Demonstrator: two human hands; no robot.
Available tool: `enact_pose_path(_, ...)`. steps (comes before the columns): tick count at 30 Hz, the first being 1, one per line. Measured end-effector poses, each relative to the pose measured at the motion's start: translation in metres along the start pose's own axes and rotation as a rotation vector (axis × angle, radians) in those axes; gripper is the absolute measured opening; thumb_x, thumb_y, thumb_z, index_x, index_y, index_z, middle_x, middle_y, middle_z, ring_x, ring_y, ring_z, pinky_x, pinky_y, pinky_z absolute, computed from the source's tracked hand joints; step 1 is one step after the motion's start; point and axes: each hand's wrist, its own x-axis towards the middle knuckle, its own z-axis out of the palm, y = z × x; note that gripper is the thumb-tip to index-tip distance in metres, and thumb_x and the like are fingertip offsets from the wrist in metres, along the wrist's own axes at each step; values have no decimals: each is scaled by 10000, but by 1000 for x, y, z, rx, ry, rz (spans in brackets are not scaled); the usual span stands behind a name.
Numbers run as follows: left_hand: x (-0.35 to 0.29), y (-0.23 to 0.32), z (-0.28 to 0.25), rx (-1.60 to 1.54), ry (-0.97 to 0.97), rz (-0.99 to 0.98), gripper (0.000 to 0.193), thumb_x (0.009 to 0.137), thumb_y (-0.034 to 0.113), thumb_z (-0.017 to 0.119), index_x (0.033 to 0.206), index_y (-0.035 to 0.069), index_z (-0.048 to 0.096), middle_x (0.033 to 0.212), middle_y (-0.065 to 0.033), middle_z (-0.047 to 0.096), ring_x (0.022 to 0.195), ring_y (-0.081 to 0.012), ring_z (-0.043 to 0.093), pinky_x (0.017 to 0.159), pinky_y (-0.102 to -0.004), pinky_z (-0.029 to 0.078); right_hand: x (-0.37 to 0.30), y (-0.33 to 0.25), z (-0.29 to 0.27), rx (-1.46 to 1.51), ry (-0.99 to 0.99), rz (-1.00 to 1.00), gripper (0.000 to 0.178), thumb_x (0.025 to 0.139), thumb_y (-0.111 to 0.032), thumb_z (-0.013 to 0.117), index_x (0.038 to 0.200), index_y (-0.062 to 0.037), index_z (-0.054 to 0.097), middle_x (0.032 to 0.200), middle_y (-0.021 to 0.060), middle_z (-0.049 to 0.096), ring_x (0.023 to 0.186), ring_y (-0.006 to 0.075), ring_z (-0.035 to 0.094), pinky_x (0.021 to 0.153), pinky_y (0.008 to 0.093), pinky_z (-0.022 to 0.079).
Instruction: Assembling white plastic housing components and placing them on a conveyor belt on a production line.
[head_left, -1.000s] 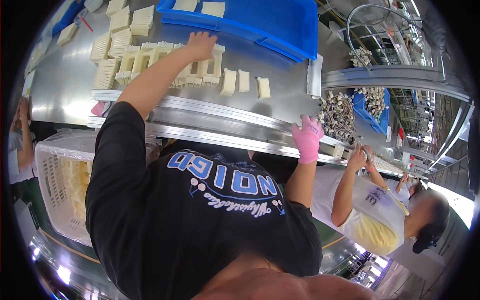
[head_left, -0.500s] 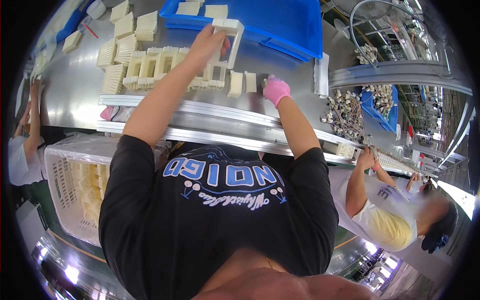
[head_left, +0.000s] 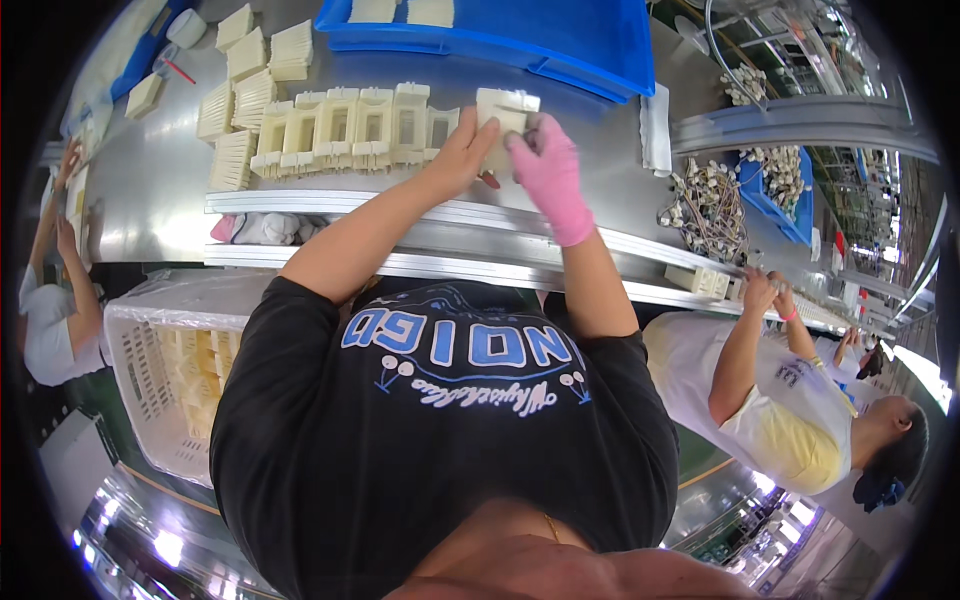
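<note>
Head view: L hand pinches frame over table, just right of row of similar ones; gloved R hand seems to pinch it too, grip partly hidden. Prob. best: hold frame square, w/ light, even force.

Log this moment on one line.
left hand: holding cream part | right hand, gloved: holding same part | leftward: row of frames | beyond: blue bin

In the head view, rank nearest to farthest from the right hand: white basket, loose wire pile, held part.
1. Held part: touching the right hand, at its upper left.
2. Loose wire pile: to its right.
3. White basket: far lower left.
</note>
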Motion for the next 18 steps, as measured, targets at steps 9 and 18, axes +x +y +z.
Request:
enact_pose_path(9,4,-3,-10,118,18,171,327,916,323,326,1154,101,363,978,-44,484,860,-111,492,725,-233,437,-12,-9,5,-160,86,-304,418,766,-37,561,1139,-7,376,696,62,523,556,89,509,486,230,428)
enact_pose_path(18,-5,14,-5,-88,-104,-163,370,862,259,460,1146,49,349,911,-117,528,790,-202,577,551,-314,498,-14,-35,-18,239,-317,26,392,758,-27,527,1141,-27,444,714,26,502,568,64,482,513,210,421)
